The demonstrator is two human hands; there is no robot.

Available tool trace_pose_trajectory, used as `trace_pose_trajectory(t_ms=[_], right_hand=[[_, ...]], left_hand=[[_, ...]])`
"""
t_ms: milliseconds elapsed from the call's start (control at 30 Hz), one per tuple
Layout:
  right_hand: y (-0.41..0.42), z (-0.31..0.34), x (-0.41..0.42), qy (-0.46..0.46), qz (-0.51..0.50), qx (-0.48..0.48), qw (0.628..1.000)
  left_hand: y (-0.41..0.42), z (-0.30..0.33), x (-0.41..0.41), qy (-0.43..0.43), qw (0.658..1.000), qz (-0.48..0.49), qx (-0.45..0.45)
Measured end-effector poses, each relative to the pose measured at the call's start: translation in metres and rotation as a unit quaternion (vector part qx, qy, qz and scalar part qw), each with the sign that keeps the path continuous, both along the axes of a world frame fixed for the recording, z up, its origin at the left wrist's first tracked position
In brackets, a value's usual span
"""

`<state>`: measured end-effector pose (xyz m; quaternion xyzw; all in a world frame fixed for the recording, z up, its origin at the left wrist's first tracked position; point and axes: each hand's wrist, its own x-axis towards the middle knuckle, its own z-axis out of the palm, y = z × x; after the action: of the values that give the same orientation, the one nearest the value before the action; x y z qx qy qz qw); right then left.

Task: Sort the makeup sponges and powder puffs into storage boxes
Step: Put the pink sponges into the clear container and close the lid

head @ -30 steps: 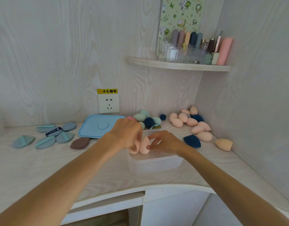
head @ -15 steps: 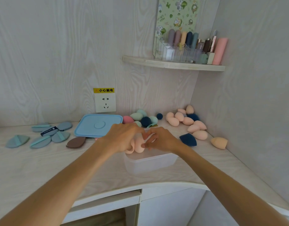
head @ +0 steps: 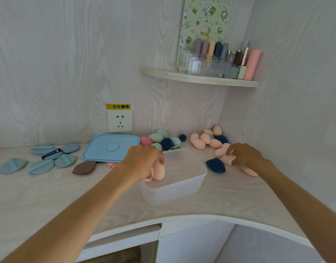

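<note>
Peach sponges are gripped in the left hand's curled fingers above the box. A sponge is touched by the right hand's bent fingertips; grip unclear.

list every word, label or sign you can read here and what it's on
"小心触电": yellow warning sticker above the wall socket.
"HELLO", "CUTE": roughly, sideways on the green patterned card; blurred, uncertain.
White print on the dark strap on a powder puff: too blurred to read.
Shelf bottles: no legible labels.
</note>
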<state>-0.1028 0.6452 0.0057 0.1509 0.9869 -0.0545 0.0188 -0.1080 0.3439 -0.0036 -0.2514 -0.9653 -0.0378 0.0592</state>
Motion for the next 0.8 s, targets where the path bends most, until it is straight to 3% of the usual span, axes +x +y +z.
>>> trace_pose_trajectory(t_ms=[200,267,333,433,500,600,700,800], right_hand=[[-0.007,-0.014,0.002,0.038,0.032,0.028,0.998],[-0.008,-0.012,-0.005,0.035,0.010,0.040,0.999],[-0.017,0.003,-0.009,0.093,-0.021,0.045,0.994],[-0.059,0.034,-0.004,0.216,0.047,-0.106,0.969],[-0.097,0.046,0.006,0.169,0.118,-0.158,0.966],[-0.135,0.033,0.005,0.015,0.172,-0.069,0.983],[-0.153,0.011,-0.006,-0.012,0.169,-0.045,0.984],[-0.158,-0.008,-0.012,-0.023,0.163,-0.132,0.977]], left_hand=[[-0.006,-0.001,0.002,-0.009,1.000,0.014,0.020],[-0.008,0.000,0.002,-0.013,0.999,0.022,0.023],[-0.009,0.000,0.002,-0.024,0.999,0.036,0.027],[-0.003,0.000,0.002,-0.026,0.997,0.068,0.029],[0.003,-0.002,0.002,-0.019,0.995,0.089,0.030],[0.012,-0.006,0.003,-0.019,0.992,0.113,0.050],[0.016,-0.008,0.005,-0.009,0.992,0.117,0.051],[0.014,-0.006,0.005,-0.010,0.995,0.093,0.035]])
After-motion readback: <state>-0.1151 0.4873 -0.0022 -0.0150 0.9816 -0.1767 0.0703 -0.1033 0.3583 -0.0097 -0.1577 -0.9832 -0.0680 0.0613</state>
